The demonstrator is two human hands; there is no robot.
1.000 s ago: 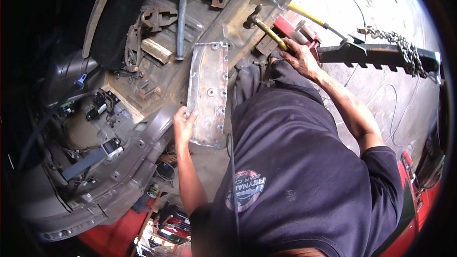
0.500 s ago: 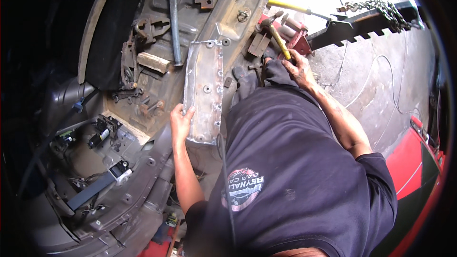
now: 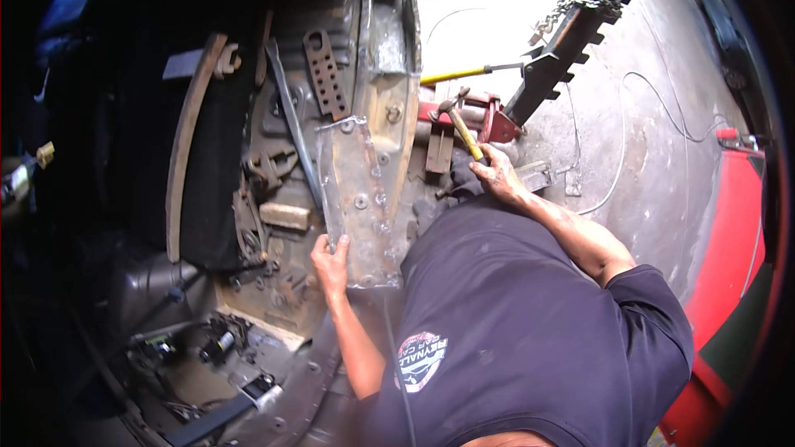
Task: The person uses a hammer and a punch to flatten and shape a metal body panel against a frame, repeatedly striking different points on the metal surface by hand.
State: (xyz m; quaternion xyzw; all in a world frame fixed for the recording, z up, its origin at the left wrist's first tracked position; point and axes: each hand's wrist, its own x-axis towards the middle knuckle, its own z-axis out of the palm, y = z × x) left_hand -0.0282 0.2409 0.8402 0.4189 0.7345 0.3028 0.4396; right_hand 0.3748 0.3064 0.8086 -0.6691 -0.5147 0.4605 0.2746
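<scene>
My left hand is closed on the left edge of a long sheet metal panel, near its lower end. The panel is bare and stained, with rough edges and a few round washer-like fittings on its face. It lies over the car's stripped floor pan, beside my torso. In my right hand is a hammer with a yellow handle. I grip it low on the handle, its head pointing up and away, clear of the panel.
On the floor pan lie a perforated metal bar, a grey pipe, a wood block and rusty clamps. A red jack and a notched black beam wrapped with chain stand right, near a red panel.
The whole view has shifted and turned, so the panel and floor pan appear lower. My left hand still grips the panel, and the hammer is still in my right hand.
</scene>
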